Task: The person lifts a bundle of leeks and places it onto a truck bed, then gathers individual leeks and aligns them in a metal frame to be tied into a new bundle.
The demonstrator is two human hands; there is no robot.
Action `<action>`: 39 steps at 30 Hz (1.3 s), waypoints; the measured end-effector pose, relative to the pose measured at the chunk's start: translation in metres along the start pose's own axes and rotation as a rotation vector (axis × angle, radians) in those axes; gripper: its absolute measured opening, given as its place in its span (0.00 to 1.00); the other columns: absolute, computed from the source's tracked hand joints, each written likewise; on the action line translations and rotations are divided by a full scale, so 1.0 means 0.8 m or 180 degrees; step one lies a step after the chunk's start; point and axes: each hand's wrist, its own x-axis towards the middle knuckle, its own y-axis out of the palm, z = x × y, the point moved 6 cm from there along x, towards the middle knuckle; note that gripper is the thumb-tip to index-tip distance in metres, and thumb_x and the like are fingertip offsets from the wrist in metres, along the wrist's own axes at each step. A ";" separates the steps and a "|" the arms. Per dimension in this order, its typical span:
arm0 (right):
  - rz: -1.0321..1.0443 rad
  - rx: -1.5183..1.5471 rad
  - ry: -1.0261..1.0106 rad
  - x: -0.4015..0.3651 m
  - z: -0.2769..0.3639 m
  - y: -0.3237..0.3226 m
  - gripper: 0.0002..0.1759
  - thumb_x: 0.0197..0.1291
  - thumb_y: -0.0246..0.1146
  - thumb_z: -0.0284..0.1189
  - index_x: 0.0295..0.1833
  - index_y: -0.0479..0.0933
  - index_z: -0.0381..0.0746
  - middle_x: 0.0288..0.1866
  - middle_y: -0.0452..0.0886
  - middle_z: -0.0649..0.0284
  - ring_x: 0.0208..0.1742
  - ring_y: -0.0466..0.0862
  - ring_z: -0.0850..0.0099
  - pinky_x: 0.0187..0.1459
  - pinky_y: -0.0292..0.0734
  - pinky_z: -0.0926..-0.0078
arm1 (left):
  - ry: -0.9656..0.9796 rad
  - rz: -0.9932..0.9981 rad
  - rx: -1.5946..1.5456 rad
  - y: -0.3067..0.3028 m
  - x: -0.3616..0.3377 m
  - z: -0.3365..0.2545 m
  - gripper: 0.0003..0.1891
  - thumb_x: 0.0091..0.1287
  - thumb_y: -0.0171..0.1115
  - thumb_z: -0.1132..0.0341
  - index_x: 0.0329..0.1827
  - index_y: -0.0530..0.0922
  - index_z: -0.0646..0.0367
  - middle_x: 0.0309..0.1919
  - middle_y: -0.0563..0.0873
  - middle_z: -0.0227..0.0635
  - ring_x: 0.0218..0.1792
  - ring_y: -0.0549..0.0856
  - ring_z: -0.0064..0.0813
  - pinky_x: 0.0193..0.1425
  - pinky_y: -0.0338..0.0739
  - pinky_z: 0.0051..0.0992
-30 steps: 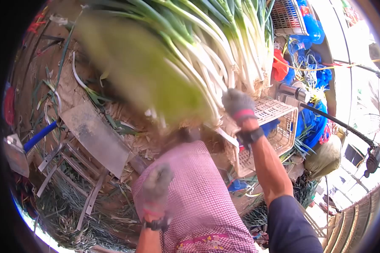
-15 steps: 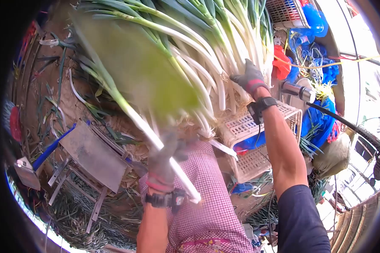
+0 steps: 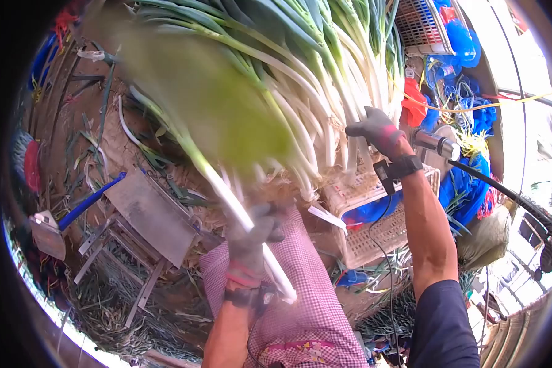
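Observation:
My left hand (image 3: 251,236), in a grey glove, is closed around the white stem of a leek (image 3: 218,184). That stem slants from the upper left down to its root end over my lap. My right hand (image 3: 377,130), gloved too, is at the root ends of a big heap of leeks (image 3: 306,80). Its fingers curl at a white stem that passes beneath them; part of the grip is hidden. A large blurred green shape (image 3: 227,116), close to the camera, covers part of the heap and the held leek; I cannot make out what it is.
A plastic crate (image 3: 380,230) stands below my right hand, beside a metal flask (image 3: 438,145). A small metal-topped stool (image 3: 150,218) is at left. Leek scraps (image 3: 110,319) litter the ground. Another crate (image 3: 423,27) and blue bags (image 3: 466,46) are at upper right.
My right hand has drawn slightly back toward me from the heap, its fingers more curled. My left hand keeps its hold on the leek. The whole view has shifted a little.

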 end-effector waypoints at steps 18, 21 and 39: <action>0.1495 0.2607 0.0004 -0.389 0.116 0.156 0.31 0.53 0.77 0.20 0.62 0.73 0.35 0.48 0.82 0.67 0.47 0.82 0.78 0.50 0.84 0.74 | -0.0467 0.2056 -0.0559 0.040 -0.115 0.004 0.22 0.83 0.52 0.67 0.76 0.66 0.65 0.47 0.78 0.24 0.45 0.79 0.13 0.50 0.80 0.16; 0.1569 0.2281 0.0295 -0.400 0.121 0.157 0.31 0.51 0.78 0.21 0.60 0.74 0.34 0.46 0.83 0.67 0.45 0.82 0.79 0.48 0.84 0.75 | -0.0858 0.2402 -0.0035 0.032 -0.129 0.013 0.24 0.85 0.52 0.61 0.77 0.66 0.65 0.51 0.81 0.29 0.51 0.80 0.16 0.53 0.80 0.19; 0.1681 0.0424 0.0538 -0.714 0.240 0.055 0.49 0.49 0.83 0.36 0.73 0.67 0.32 0.55 0.83 0.57 0.56 0.83 0.67 0.59 0.79 0.64 | 0.0245 0.2260 -0.4919 -0.014 -0.219 -0.131 0.37 0.74 0.59 0.36 0.74 0.70 0.57 0.61 0.84 0.46 0.55 0.88 0.43 0.58 0.89 0.46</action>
